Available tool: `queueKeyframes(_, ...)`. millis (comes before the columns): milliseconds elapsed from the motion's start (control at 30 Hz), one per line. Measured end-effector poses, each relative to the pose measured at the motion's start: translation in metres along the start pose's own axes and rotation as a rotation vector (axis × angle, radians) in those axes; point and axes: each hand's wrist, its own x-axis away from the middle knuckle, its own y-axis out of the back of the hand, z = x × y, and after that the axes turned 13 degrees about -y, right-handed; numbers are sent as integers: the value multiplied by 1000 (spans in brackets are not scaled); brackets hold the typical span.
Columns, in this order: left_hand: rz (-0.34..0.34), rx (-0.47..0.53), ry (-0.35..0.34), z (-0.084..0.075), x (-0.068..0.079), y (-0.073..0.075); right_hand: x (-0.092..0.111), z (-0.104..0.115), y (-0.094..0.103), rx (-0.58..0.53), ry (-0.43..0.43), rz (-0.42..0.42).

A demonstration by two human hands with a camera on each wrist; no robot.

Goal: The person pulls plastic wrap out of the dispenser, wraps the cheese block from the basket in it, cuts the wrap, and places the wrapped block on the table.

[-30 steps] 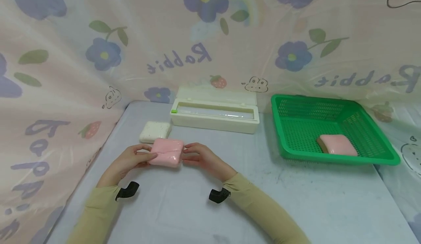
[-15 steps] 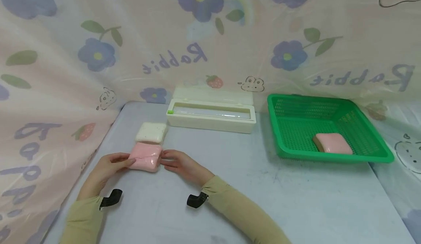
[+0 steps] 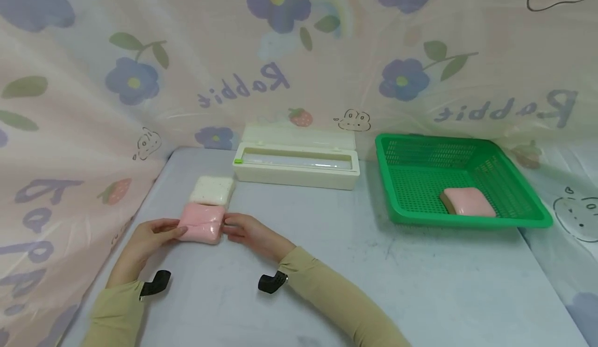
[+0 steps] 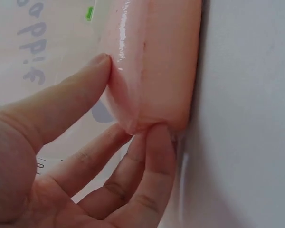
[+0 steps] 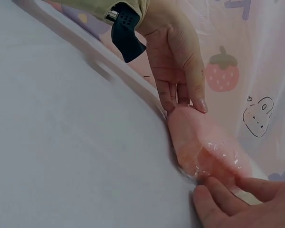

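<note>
A pink, square, puffy block point(image 3: 202, 223) with a glossy clear wrap lies on the table, close against the near side of a white speckled block point(image 3: 212, 190). My left hand point(image 3: 144, 244) holds its left end, thumb on the top edge and fingertips at the side, as the left wrist view shows. At the opposite side, fingertips of my right hand point(image 3: 254, 235) touch the wrapped edge. In the right wrist view the right thumb stands apart from the block point(image 5: 206, 142), and the left hand point(image 5: 178, 57) grips the far end.
Behind the blocks stands a white cling film dispenser point(image 3: 296, 175) with its lid raised. A green plastic basket point(image 3: 467, 221) at the right contains another pink-topped block point(image 3: 469, 201) with a brownish side. A patterned curtain point(image 3: 299, 77) closes off the back and sides.
Both hands have brought the pink block left and down, to the near side of the white block. Over the last half second the hands and block have hardly moved.
</note>
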Motion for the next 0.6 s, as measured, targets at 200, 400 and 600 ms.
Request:
queueKeyframes(200,12,-37,9,-11,3,3,2,2,2,4,-27,-10)
queueKeyframes(400,-84,-142,-73,-41,-1,4,17,16,27,108,-5,-83)
queueKeyframes(600,-23,-55,-202,-83,-22,0,48,49,66,264,71,-141)
